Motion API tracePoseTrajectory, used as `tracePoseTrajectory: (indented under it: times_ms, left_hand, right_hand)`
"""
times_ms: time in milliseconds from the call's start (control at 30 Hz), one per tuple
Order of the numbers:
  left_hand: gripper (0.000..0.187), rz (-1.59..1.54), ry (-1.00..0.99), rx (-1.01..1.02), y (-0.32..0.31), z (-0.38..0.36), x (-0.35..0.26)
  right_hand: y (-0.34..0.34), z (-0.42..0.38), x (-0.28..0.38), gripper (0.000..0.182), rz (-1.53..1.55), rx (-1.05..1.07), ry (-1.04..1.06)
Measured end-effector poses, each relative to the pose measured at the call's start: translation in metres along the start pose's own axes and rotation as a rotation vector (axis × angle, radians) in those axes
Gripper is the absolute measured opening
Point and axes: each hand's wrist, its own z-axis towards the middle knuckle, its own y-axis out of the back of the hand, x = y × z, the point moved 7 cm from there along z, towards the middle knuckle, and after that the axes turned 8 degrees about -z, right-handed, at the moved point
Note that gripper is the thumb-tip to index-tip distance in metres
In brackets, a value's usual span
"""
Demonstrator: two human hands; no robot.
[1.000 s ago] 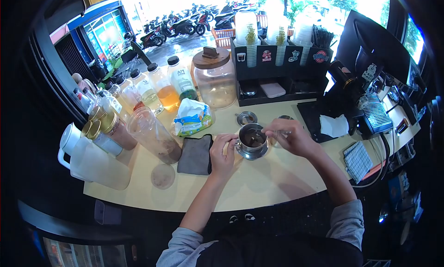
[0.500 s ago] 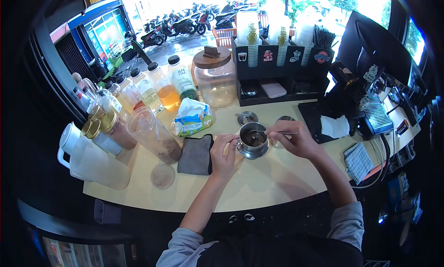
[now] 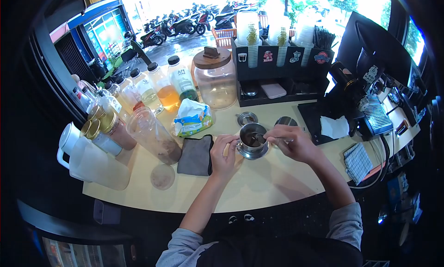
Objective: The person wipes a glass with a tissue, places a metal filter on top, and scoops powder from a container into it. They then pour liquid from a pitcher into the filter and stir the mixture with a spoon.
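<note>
A small metal cup [image 3: 250, 130] with dark contents stands upright on a metal saucer [image 3: 253, 154] at the middle of the counter. At its left side, the fingers of my left hand [image 3: 223, 152] are closed on the cup's handle. Over the right rim, my right hand [image 3: 296, 144] pinches a spoon [image 3: 260, 138] whose end dips into the cup; most of its handle is hidden by my fingers. Just behind the cup lies a round metal lid [image 3: 247, 118]. Partly covered by my right hand is another metal cup [image 3: 286, 121].
A folded grey cloth [image 3: 195, 156], a wipes pack [image 3: 192, 119] and a clear container with brown powder [image 3: 157, 140] stand left. Bottles and a lidded jar [image 3: 216, 82] line the back. A cup organizer [image 3: 282, 68] is behind; a coffee machine [image 3: 377, 112] stands right.
My right hand has turned and shifted slightly, with the spoon still in the cup. The spoon handle seen above the fingers earlier is now hidden. My left hand stays in place.
</note>
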Motion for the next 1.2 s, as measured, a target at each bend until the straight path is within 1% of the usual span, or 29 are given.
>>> tracePoseTrajectory:
  times_ms: [67,133,200,267,333,433,567,633,767,867,967,1033,1067,1133,1167,1200]
  left_hand:
    - [0.009,-0.003,0.005,-0.005,0.001,0.0,-0.001]
    - [0.009,0.005,0.006,-0.004,0.001,0.0,-0.001]
    - [0.009,0.009,0.002,0.0,0.0,0.001,-0.002]
    - [0.008,0.009,0.038,0.008,0.001,0.0,-0.001]
    - [0.008,0.016,0.031,0.009,0.001,0.001,-0.002]
    - [0.008,0.025,0.019,0.011,0.0,0.0,-0.003]
    - [0.008,0.022,-0.009,0.007,0.0,-0.001,0.0]
    - [0.008,0.022,-0.008,0.004,0.0,-0.001,0.0]
    - [0.008,0.005,-0.007,-0.003,0.0,0.0,-0.001]
    - [0.008,0.03,-0.019,0.008,0.0,0.0,-0.001]
    - [0.008,0.035,-0.014,-0.005,0.001,0.0,-0.001]
    - [0.008,0.03,0.014,-0.001,0.001,0.0,-0.001]
    - [0.009,0.021,0.043,0.006,0.001,0.0,0.0]
    - [0.009,0.037,0.032,0.013,0.001,0.0,-0.001]
    - [0.009,0.054,0.017,0.018,0.0,0.001,-0.002]
    - [0.009,0.055,0.017,0.019,0.0,0.001,-0.001]
  right_hand:
    - [-0.001,0.001,0.001,0.012,0.007,0.013,-0.009]
    - [-0.002,0.002,0.002,0.012,-0.078,0.008,0.013]
    - [-0.005,-0.001,0.005,0.013,-0.069,0.025,0.014]
    - [-0.008,-0.001,0.006,0.014,-0.054,0.045,0.021]
    - [-0.005,-0.003,0.006,0.016,-0.139,-0.023,0.074]
    - [-0.018,-0.008,0.001,0.017,-0.152,-0.018,0.099]
    - [-0.015,-0.008,0.006,0.018,-0.099,-0.042,0.116]
    - [-0.011,-0.01,0.004,0.018,-0.152,-0.102,0.126]
    - [-0.016,-0.007,0.008,0.018,-0.07,-0.061,0.099]
    - [-0.012,-0.005,0.01,0.014,-0.099,-0.106,0.126]
    - [-0.013,-0.005,0.005,0.012,-0.054,-0.115,0.114]
    - [-0.013,-0.008,0.0,0.014,0.056,-0.057,0.039]
    - [-0.011,-0.006,0.002,0.014,0.057,-0.055,0.039]
    - [-0.007,-0.003,-0.002,0.01,0.036,-0.062,-0.06]
    - [-0.006,-0.002,-0.001,0.01,0.035,-0.063,-0.061]
    - [-0.007,-0.001,0.0,0.009,0.099,-0.052,-0.062]
